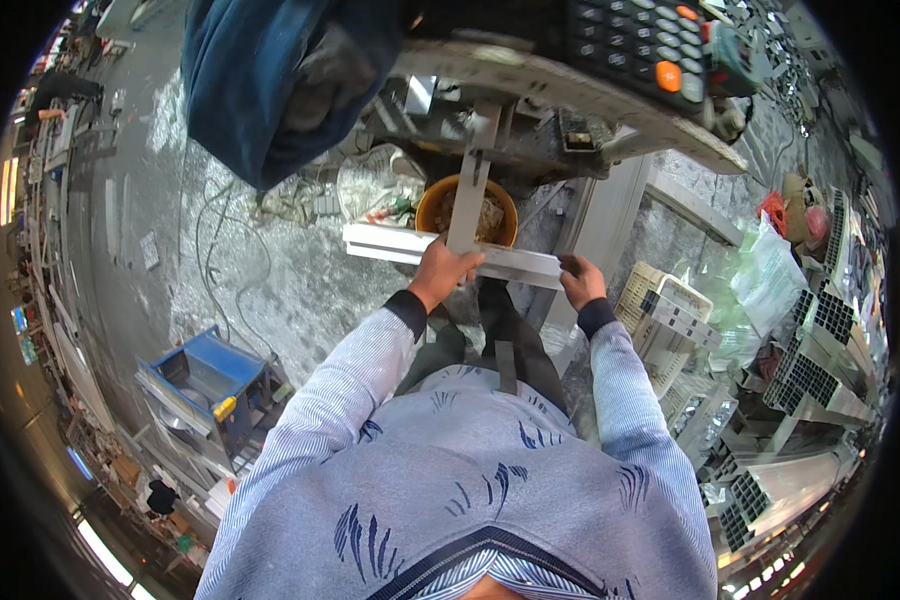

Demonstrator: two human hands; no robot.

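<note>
A pale, straight metal profile (pixel 520 265) lies crosswise in front of my body. My left hand (pixel 444 274) is closed round it near the middle, thumb pointing right. At its right end my right hand (pixel 583 284) grips with the fingers curled over. A flat light bar (pixel 468 205) runs from the machine bench down to the profile, meeting it beside my left hand. Whether the two are joined, I cannot tell. Below them stands an orange-yellow bucket (pixel 514 215) with scraps inside, partly covered by the bar.
Ahead is a machine bench (pixel 560 85) with a button keypad (pixel 637 45) and a dark blue cloth (pixel 255 90). A blue cart (pixel 210 370) stands at left. On the right are a cream plastic crate (pixel 660 290) and stacked metal profiles (pixel 790 480). A cable crosses the floor.
</note>
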